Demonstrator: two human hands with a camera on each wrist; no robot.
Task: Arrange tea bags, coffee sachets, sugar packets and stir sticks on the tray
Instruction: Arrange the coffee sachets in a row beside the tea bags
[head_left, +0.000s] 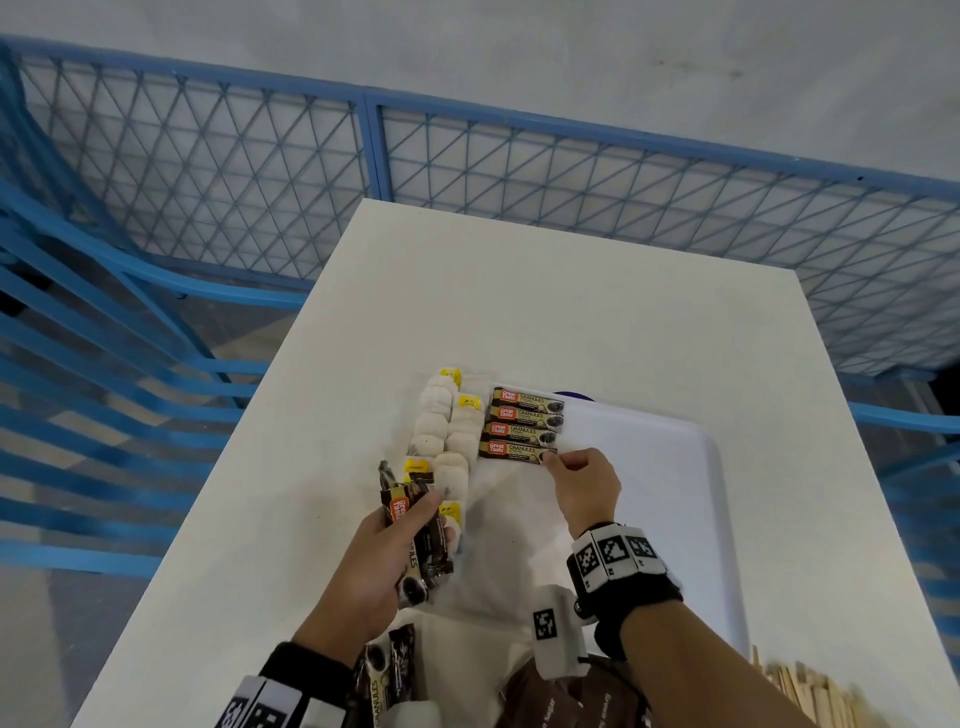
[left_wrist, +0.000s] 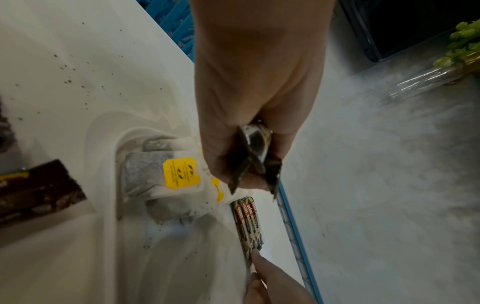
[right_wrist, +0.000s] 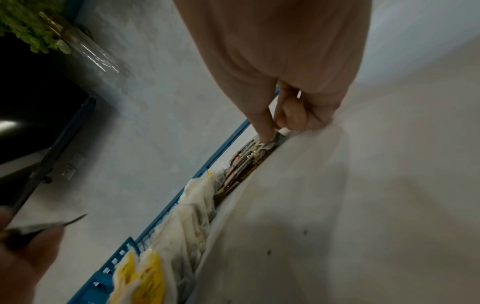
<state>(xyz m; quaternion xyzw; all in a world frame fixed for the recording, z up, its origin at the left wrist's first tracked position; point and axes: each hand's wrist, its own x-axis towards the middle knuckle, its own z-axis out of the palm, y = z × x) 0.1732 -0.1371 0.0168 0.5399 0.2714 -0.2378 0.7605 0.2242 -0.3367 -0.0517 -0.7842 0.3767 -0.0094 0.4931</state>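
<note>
Pinching brown coffee sachet (head_left: 517, 450), right hand (head_left: 582, 486), four neatly rowed, apparently flat

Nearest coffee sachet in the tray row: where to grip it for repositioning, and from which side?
Pinch its right short end, coming in from the right over bare tray. The nearest sachet lies flat and crosswise, its far long edge against the next sachet and its left end near the tea bags, so only that end is open. The right hand already pinches there.

Left grip (head_left: 379, 551) clenched, right grip (head_left: 584, 486) pinching.
</note>
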